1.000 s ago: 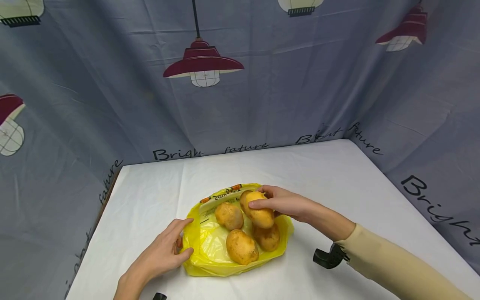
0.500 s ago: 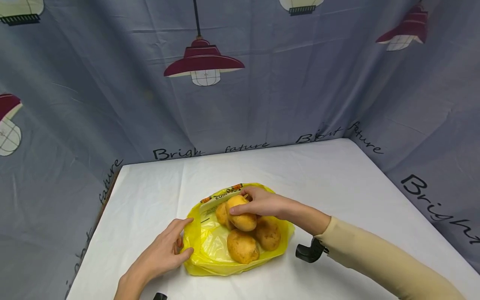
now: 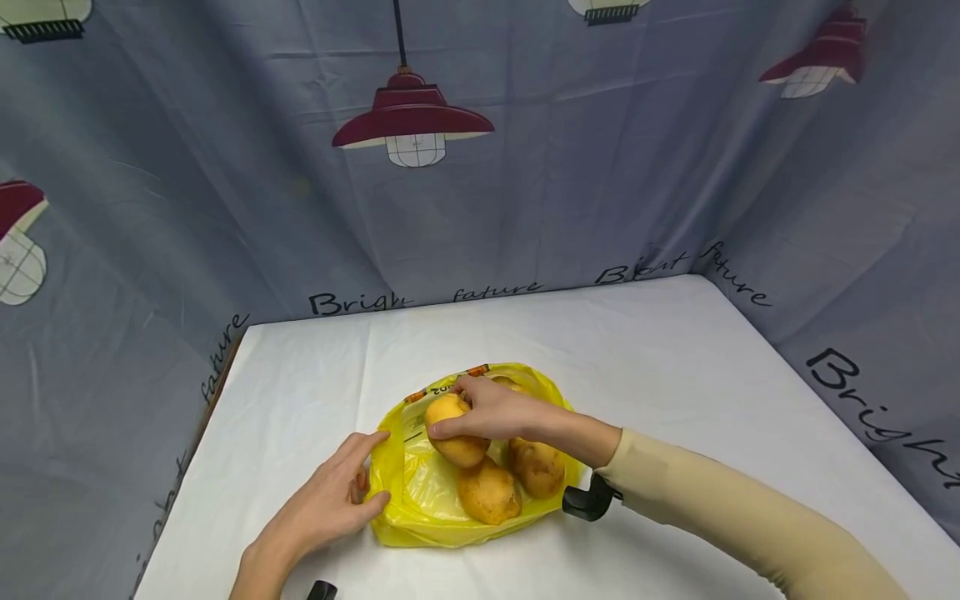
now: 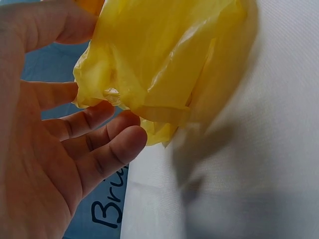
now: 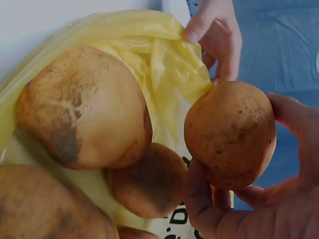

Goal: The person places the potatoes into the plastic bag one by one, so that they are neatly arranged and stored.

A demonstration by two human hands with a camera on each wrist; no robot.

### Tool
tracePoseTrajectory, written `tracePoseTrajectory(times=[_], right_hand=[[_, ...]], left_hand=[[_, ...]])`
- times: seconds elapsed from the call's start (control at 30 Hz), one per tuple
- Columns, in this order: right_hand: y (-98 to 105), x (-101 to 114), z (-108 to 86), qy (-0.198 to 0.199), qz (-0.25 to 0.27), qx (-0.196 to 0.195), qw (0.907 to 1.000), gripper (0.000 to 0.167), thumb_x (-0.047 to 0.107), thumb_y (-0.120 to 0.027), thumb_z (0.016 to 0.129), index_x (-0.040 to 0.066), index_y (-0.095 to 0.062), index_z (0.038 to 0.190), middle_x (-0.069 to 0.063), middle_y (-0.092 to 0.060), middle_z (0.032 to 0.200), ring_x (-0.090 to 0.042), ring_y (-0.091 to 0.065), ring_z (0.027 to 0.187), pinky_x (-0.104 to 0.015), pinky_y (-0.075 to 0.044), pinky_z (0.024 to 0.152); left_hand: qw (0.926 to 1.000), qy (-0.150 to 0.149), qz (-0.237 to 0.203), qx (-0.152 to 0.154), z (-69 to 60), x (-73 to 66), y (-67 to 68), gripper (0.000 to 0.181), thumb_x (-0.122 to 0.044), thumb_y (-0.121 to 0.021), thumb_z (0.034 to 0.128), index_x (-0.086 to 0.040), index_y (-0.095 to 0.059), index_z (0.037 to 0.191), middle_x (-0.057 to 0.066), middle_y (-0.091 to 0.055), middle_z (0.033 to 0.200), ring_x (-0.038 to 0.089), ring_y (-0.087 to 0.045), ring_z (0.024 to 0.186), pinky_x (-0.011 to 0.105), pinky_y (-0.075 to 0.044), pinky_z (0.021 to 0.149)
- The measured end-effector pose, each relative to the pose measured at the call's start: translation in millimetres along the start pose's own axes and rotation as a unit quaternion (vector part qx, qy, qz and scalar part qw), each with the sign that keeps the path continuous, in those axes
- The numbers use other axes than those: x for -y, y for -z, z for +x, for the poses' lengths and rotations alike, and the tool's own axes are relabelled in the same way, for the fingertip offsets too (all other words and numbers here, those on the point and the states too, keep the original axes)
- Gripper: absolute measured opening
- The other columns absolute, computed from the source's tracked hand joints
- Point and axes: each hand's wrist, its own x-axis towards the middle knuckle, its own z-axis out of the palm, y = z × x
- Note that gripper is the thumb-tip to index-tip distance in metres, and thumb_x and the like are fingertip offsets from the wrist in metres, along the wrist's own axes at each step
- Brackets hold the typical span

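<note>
A yellow plastic bag (image 3: pixel 431 537) lies on the white table with its mouth wide. My left hand (image 3: pixel 318 508) holds the left rim, its thumb and index finger spread apart along the edge; in the left wrist view the other fingers lie against the outside of the bag (image 4: pixel 154 55). My right hand (image 3: pixel 487 410) grips a potato (image 3: pixel 448 408) over the bag's mouth. In the right wrist view the fingers and thumb are around this potato (image 5: pixel 229 134). Several more potatoes lie inside, among them one near the front (image 3: pixel 489 493) and one at the right (image 3: pixel 536 468).
The white tabletop (image 3: pixel 585 342) extends around the bag. A grey-blue curtain (image 3: pixel 525 208) printed with lamps and lettering encloses the back and sides. A black device (image 3: pixel 588 500) sits at the right wrist, and another (image 3: pixel 322 590) shows below the left hand.
My right hand has carried the gripped potato leftward across the bag's mouth. Another potato now partly shows behind that hand. My left hand stays at the rim.
</note>
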Motion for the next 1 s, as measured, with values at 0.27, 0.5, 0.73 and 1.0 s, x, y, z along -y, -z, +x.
tracePoseTrajectory(times=[0.27, 0.5, 0.73, 1.0], right_hand=[[-14, 10, 10.1, 0.019, -0.045, -0.006, 0.9988, 0.069, 0.049, -0.079, 0.081, 0.006, -0.056, 0.13, 0.0, -0.061, 0.103, -0.014, -0.06, 0.089, -0.031, -0.052, 0.074], [-30, 18, 15.9, 0.024, -0.105, -0.016, 0.9941, 0.075, 0.05, -0.08, 0.079, 0.007, -0.055, 0.136, -0.003, -0.055, 0.111, -0.013, -0.056, 0.091, -0.028, -0.051, 0.076], [-43, 21, 20.5, 0.028, -0.136, -0.016, 0.9902, 0.073, 0.05, -0.081, 0.079, 0.008, -0.057, 0.134, -0.002, -0.056, 0.111, -0.012, -0.055, 0.088, -0.026, -0.05, 0.074], [-56, 22, 22.8, 0.026, -0.193, -0.04, 0.98, 0.074, 0.055, -0.08, 0.077, 0.01, -0.059, 0.132, -0.007, -0.057, 0.118, -0.013, -0.055, 0.082, -0.026, -0.049, 0.07]], left_hand=[[0.9999, 0.011, -0.006, 0.009, -1.5, -1.9, 2.3, 0.077, -0.026, -0.077, 0.0862, -0.018, -0.039, 0.153, -0.01, -0.046, 0.109, 0.007, -0.05, 0.074, 0.025, -0.045, 0.063], [0.9997, 0.017, -0.01, 0.014, -1.8, -3.1, 4.0, 0.083, -0.028, -0.076, 0.0864, -0.021, -0.032, 0.157, -0.009, -0.046, 0.104, 0.008, -0.051, 0.071, 0.025, -0.046, 0.062], [0.9994, 0.025, -0.017, 0.017, -1.7, -2.9, 4.3, 0.085, -0.029, -0.076, 0.0863, -0.022, -0.03, 0.158, -0.009, -0.047, 0.104, 0.009, -0.051, 0.07, 0.026, -0.046, 0.061], [0.9994, 0.025, -0.019, 0.017, -3.9, -1.5, 4.3, 0.086, -0.029, -0.077, 0.0868, -0.023, -0.029, 0.158, -0.009, -0.047, 0.106, 0.008, -0.051, 0.07, 0.026, -0.045, 0.06]])
